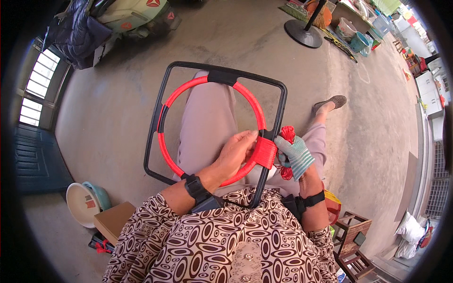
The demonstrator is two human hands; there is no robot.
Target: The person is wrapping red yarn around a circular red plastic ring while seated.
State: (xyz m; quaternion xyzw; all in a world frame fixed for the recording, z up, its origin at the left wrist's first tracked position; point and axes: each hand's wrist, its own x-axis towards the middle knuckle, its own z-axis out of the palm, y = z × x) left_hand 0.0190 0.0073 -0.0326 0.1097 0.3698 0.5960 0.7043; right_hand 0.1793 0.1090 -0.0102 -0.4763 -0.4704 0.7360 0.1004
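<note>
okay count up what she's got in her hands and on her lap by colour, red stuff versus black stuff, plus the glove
Red: 2 – the wrapped ring and the red cord bundle at the gloved right hand.
Black: 1 – the square frame around the ring, steadied by the bare left hand.
Striped green-grey: 1 – the work glove.
Total: 4

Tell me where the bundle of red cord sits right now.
In the head view, the bundle of red cord is right of centre, held in the gloved right hand, just beside the black frame on the person's lap.
</note>
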